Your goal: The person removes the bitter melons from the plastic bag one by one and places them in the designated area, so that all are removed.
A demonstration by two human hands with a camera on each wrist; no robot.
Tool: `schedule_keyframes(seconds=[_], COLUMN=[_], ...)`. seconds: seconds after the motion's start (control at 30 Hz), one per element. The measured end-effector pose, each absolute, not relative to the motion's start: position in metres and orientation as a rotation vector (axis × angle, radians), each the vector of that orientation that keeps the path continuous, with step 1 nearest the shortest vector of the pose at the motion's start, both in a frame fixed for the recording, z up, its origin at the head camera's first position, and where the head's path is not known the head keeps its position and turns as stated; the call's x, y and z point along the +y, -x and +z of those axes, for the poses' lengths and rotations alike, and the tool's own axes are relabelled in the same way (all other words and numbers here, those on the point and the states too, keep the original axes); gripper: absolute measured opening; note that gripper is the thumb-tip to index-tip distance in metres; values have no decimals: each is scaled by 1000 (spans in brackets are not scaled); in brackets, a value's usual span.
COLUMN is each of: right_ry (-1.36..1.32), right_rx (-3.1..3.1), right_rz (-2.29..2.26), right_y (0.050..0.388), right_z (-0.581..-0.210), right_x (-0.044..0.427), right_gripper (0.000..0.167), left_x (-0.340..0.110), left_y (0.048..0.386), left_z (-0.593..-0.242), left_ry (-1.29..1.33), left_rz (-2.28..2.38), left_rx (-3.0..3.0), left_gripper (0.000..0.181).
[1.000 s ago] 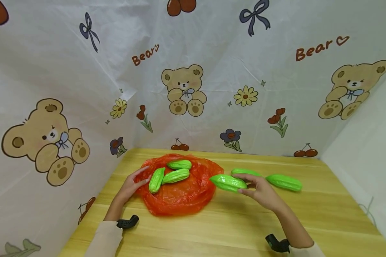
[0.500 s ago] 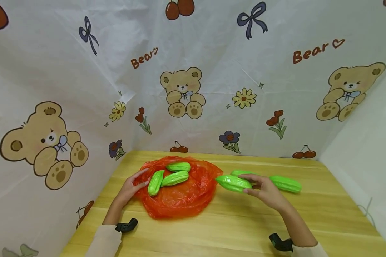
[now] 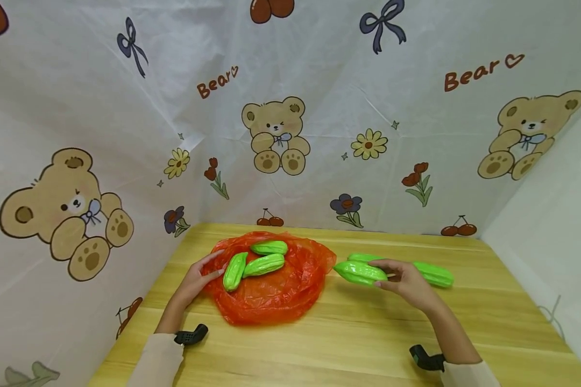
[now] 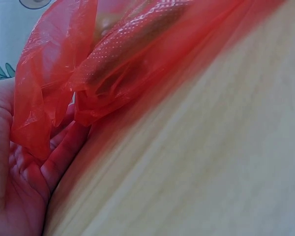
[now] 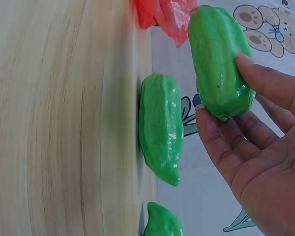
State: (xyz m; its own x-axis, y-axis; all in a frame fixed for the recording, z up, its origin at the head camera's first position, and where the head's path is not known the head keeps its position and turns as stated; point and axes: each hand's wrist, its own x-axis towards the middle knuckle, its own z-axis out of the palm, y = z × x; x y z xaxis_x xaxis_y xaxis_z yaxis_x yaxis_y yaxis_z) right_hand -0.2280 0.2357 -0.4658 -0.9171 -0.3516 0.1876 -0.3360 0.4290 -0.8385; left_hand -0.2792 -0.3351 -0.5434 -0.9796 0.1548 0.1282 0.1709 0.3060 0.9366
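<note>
My right hand (image 3: 408,280) grips the blunt end of a glossy green, ridged bitter melon (image 3: 359,272); its pointed tip faces left in the head view. The right wrist view shows thumb and fingers on opposite sides of that end. My left hand (image 3: 191,284) rests at the left rim of a crumpled red plastic bag (image 3: 266,314), its thumb and index finger spread apart. Three similar bitter melons (image 3: 264,265) lie in the bag. In the left wrist view the bag's film (image 4: 44,98) drapes over the fingers, partly hiding them.
Behind the right hand, two more bitter melons lie on the wooden table (image 3: 339,344): one at the back (image 3: 363,258), partly hidden, and one at the right (image 3: 436,274). A bear-printed sheet (image 3: 319,134) walls the table's back and left side.
The right hand has moved to the right with its bitter melon, away from the bag, and now covers part of the right-hand melon. The left hand and bag look unmoved.
</note>
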Motion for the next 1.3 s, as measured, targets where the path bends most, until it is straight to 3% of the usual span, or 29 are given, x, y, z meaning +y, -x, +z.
schedule_keyframes(seconds=[0.27, 1.3], right_ry=[600, 490], right_rx=[2637, 2694], right_rz=[-1556, -1479], right_y=[229, 236], right_z=[-468, -485], right_x=[245, 267], right_gripper=[43, 46], left_x=[-325, -326], left_y=[262, 263], left_z=[-518, -519], left_ry=[349, 364], left_rz=[-1819, -1841], left_rx=[-2527, -2509], left_gripper=[57, 57])
